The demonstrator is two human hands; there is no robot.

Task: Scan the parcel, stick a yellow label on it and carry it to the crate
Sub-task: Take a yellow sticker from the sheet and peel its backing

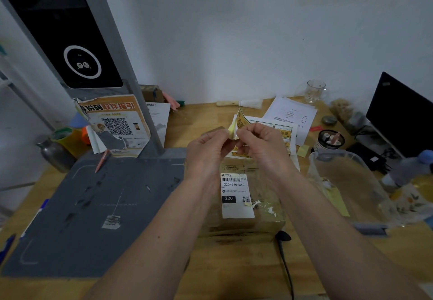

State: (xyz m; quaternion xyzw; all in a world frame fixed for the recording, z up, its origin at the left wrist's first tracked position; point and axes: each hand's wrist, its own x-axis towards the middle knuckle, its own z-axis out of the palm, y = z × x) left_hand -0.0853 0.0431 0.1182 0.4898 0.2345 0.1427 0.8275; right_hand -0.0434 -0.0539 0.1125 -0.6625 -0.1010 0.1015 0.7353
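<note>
A brown cardboard parcel [239,225] lies on the wooden table in front of me, with a white shipping label [236,195] reading 220-220-C40 on top. Both my hands are raised above its far end. My left hand [206,152] and my right hand [260,146] pinch a yellow label [237,125] between their fingertips; its upper end curls upward. A sheet of yellow labels [284,133] lies just behind my right hand. The grey scanner mat [100,208] sits to the parcel's left under the scanner post [82,48].
A clear plastic tub [349,182] stands right of the parcel. Behind it are a pen cup [329,141], printed papers [290,113], a glass mug [315,91] and a dark monitor [403,116]. A black cable [284,260] runs along the table's front. Bottles stand at far left.
</note>
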